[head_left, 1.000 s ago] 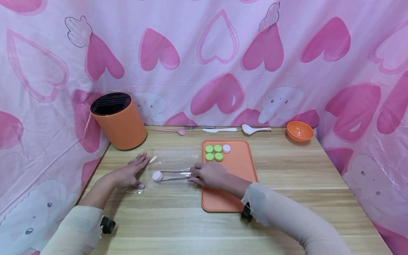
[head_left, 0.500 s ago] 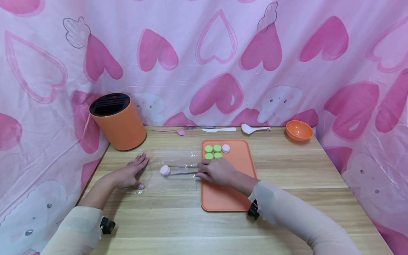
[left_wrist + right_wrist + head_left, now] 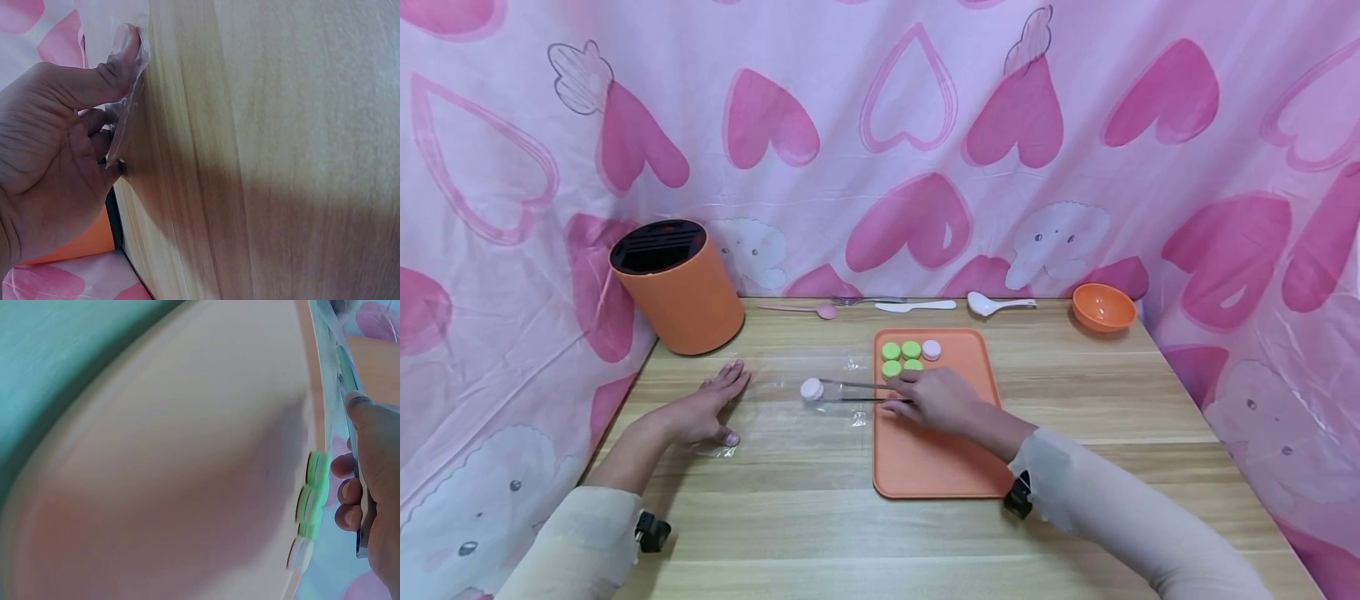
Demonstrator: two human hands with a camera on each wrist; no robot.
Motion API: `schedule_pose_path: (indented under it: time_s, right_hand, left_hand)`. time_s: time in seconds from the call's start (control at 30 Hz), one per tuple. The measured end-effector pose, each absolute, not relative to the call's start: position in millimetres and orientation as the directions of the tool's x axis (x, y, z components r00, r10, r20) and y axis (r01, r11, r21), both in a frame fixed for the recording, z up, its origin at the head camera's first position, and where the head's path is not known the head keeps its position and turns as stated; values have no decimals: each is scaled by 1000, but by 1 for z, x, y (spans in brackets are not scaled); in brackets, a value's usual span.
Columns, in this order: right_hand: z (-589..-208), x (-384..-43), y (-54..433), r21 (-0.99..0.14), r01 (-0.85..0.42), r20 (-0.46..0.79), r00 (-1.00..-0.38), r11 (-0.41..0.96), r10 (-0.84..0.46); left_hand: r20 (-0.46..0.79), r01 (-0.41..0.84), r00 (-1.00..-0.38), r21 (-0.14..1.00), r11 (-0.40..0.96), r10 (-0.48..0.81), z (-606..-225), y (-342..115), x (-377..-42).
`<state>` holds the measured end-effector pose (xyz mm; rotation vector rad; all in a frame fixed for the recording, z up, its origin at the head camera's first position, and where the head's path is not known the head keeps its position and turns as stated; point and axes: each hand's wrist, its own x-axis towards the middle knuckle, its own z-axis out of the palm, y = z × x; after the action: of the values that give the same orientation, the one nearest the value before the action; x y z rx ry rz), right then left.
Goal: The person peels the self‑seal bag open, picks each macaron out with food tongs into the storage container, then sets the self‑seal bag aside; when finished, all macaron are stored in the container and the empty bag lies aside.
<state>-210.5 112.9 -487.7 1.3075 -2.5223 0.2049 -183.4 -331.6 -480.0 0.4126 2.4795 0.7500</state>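
My right hand (image 3: 936, 400) grips a pair of metal tongs (image 3: 857, 384), whose tips hold a pale pink macaron (image 3: 811, 389) over a clear plastic bag (image 3: 782, 429). Below that hand lies an orange tray (image 3: 925, 471). Several green macarons (image 3: 891, 351) and one pale pink macaron (image 3: 931, 349) sit near its far left corner, and the hand partly covers the nearer green ones. With fingers spread, my left hand (image 3: 703, 412) presses on the left end of the bag. In the left wrist view, the bag's edge (image 3: 128, 115) bunches up at its thumb and fingertips.
An orange knife block (image 3: 688, 296) stands at the back left. Along the back edge lie a pink spoon (image 3: 824, 311), a fork (image 3: 872, 299), a white knife (image 3: 916, 306) and a white soup spoon (image 3: 988, 305). An orange bowl (image 3: 1105, 308) is at the back right.
My right hand has moved right and slightly away from me, carrying the tongs and pale pink macaron along the bag towards the tray. The left hand has stayed put.
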Motion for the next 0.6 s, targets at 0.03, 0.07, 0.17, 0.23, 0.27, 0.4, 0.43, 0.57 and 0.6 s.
schedule_pose_path:
  time_s: [0.03, 0.07, 0.17, 0.23, 0.27, 0.4, 0.43, 0.57, 0.6]
  right_hand:
    - [-487, -211, 115, 9, -812, 319, -551, 584, -771]
    - [-487, -211, 118, 8, -809, 319, -556, 588, -768]
    - [-485, -212, 125, -1, -799, 318, -570, 601, -758]
    - [-485, -212, 129, -5, -796, 324, -574, 605, -752]
    - [-485, -213, 132, -5, -796, 330, -573, 606, -750]
    - [-485, -214, 143, -5, -798, 366, -562, 603, -741]
    - [-486, -215, 146, -5, -800, 378, -556, 599, -740]
    - [-488, -216, 158, -3, -805, 425, -538, 593, -729]
    - [-488, -216, 162, -2, -803, 434, -537, 595, -723]
  left_hand:
    - [-385, 135, -822, 583, 801, 420, -480, -331, -183]
    - [-386, 135, -821, 584, 801, 420, -479, -331, -183]
    - [-388, 133, -822, 582, 802, 417, -479, -331, -184]
    - [-388, 134, -822, 580, 804, 417, -479, -332, -184]
    - [-390, 132, -823, 577, 806, 414, -479, -332, -184]
    - [-397, 129, -822, 570, 811, 409, -478, -332, -184]
    - [-396, 129, -821, 571, 811, 410, -478, -331, -184]
    - [-395, 131, -822, 572, 810, 411, -479, -331, -184]
    - [-393, 132, -821, 572, 809, 413, -479, -330, -184]
